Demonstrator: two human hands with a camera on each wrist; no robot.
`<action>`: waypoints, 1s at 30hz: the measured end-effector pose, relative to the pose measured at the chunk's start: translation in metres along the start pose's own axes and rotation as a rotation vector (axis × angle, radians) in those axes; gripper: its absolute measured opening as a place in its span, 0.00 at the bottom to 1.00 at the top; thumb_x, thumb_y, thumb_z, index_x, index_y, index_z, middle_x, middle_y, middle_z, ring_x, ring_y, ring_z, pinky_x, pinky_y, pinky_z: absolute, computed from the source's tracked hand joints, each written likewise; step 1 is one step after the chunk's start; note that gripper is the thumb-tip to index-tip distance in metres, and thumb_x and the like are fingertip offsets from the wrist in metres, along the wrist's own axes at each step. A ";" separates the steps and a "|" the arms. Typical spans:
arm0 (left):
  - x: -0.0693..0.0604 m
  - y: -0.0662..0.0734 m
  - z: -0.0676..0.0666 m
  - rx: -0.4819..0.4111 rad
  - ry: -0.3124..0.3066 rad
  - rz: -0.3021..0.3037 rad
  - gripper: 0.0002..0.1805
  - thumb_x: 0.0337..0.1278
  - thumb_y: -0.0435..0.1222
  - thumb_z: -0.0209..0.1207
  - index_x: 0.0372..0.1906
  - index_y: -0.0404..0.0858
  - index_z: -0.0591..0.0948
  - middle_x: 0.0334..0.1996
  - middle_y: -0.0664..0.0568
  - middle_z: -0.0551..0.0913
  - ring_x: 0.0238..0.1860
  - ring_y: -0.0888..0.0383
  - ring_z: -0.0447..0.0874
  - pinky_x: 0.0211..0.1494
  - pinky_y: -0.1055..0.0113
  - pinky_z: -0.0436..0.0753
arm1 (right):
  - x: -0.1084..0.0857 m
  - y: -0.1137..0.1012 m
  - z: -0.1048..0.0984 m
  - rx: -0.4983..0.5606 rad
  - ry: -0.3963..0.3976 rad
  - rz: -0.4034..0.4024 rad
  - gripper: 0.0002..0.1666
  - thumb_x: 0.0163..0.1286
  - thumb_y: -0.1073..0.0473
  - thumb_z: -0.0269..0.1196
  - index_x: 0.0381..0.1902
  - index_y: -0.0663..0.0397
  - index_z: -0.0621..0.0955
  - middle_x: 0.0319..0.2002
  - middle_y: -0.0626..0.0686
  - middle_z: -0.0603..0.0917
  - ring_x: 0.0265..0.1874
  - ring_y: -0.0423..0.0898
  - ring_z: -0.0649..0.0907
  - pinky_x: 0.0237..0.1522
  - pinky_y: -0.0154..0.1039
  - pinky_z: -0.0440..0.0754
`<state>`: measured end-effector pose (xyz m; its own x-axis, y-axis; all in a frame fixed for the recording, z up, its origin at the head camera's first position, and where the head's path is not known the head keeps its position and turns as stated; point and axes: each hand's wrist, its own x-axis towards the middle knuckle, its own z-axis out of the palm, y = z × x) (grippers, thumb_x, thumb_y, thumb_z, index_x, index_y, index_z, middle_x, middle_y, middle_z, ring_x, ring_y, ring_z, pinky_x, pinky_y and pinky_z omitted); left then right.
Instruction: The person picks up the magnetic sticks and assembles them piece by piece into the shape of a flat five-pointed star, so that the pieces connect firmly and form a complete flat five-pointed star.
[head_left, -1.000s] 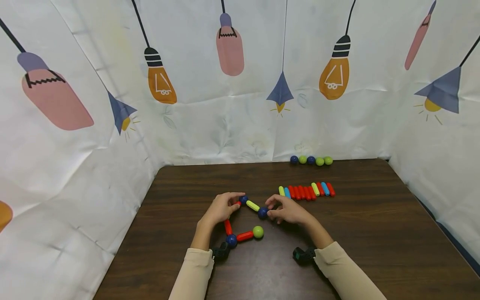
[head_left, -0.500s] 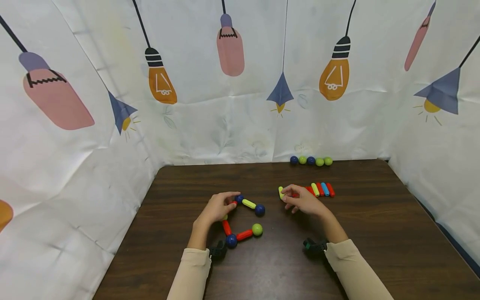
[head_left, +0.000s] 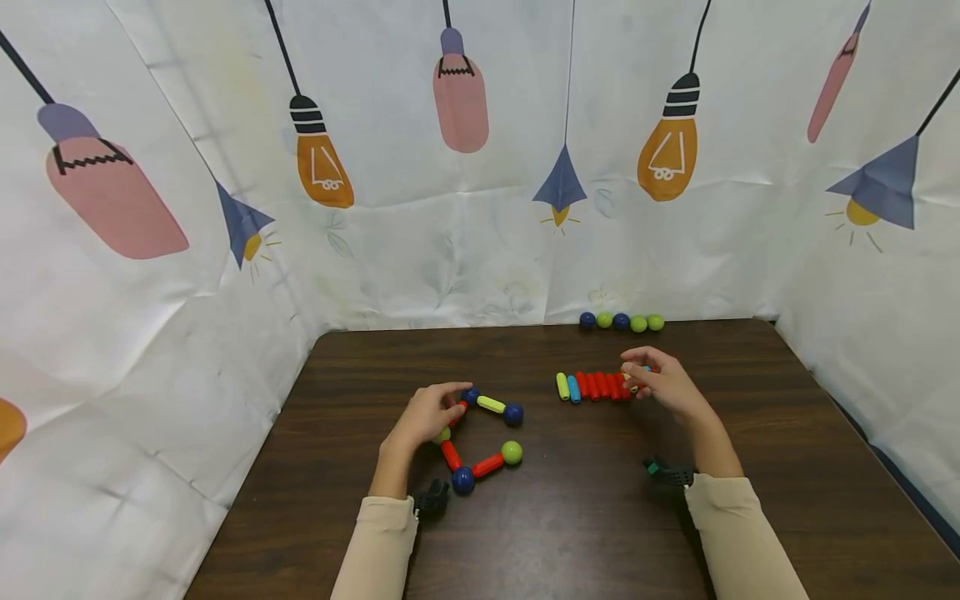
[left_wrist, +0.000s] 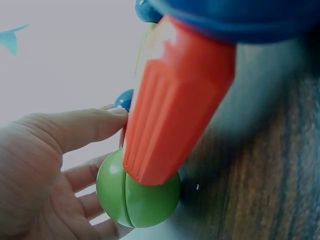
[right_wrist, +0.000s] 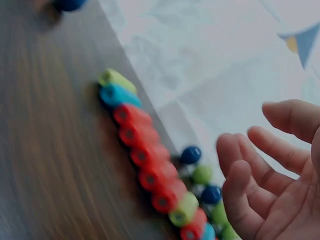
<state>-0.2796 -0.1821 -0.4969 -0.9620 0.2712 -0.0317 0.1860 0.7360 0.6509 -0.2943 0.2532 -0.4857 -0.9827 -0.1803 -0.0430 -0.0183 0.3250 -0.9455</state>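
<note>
On the table's left half a chain of red and yellow rods joined by blue and green balls bends round in an open shape, its green end ball (head_left: pixel 512 452) near a blue end ball (head_left: pixel 513 415). My left hand (head_left: pixel 427 417) pinches the chain at the red rod beside the upper blue ball (head_left: pixel 470 396); in the left wrist view a green ball (left_wrist: pixel 137 192) lies by its fingers. My right hand (head_left: pixel 663 383), fingers loosely bent and holding nothing, hovers over the right end of a row of red, yellow and blue rods (head_left: pixel 595 386).
A line of blue and green balls (head_left: pixel 621 321) stands along the far edge of the brown table (head_left: pixel 570 525). Behind it hangs a white cloth (head_left: pixel 450 250) printed with lamps.
My right hand has left the blue end ball and moved right and away, over the rod row. The left hand has shifted slightly left, and the chain's upper part has moved left with it.
</note>
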 end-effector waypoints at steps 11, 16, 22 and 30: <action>0.002 -0.003 0.001 -0.010 0.003 -0.026 0.23 0.68 0.37 0.65 0.66 0.50 0.81 0.32 0.54 0.83 0.25 0.58 0.75 0.32 0.64 0.74 | -0.016 0.025 -0.051 0.113 0.169 0.040 0.11 0.77 0.53 0.61 0.55 0.39 0.79 0.46 0.38 0.80 0.38 0.38 0.84 0.38 0.38 0.81; 0.002 -0.002 0.005 -0.026 -0.007 -0.021 0.23 0.68 0.37 0.64 0.67 0.50 0.80 0.33 0.54 0.83 0.25 0.58 0.75 0.32 0.64 0.74 | -0.013 0.048 -0.068 -0.051 0.074 0.027 0.28 0.76 0.51 0.64 0.69 0.54 0.72 0.60 0.53 0.76 0.39 0.42 0.81 0.40 0.39 0.81; 0.001 0.000 0.003 -0.037 0.001 -0.019 0.23 0.68 0.36 0.64 0.67 0.49 0.80 0.32 0.54 0.83 0.25 0.57 0.75 0.31 0.64 0.73 | 0.001 0.054 -0.084 -0.252 -0.077 -0.061 0.33 0.74 0.56 0.65 0.71 0.63 0.69 0.36 0.56 0.79 0.20 0.44 0.73 0.26 0.39 0.74; 0.002 -0.002 0.002 -0.016 0.000 -0.017 0.23 0.68 0.36 0.64 0.66 0.50 0.81 0.32 0.54 0.82 0.24 0.57 0.74 0.31 0.64 0.73 | 0.012 0.050 -0.087 -0.297 -0.182 -0.016 0.35 0.71 0.57 0.68 0.72 0.58 0.71 0.48 0.62 0.81 0.19 0.41 0.68 0.26 0.37 0.72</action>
<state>-0.2813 -0.1819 -0.4993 -0.9650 0.2587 -0.0435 0.1661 0.7308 0.6621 -0.3231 0.3480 -0.5059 -0.9332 -0.3416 -0.1114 -0.1123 0.5718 -0.8127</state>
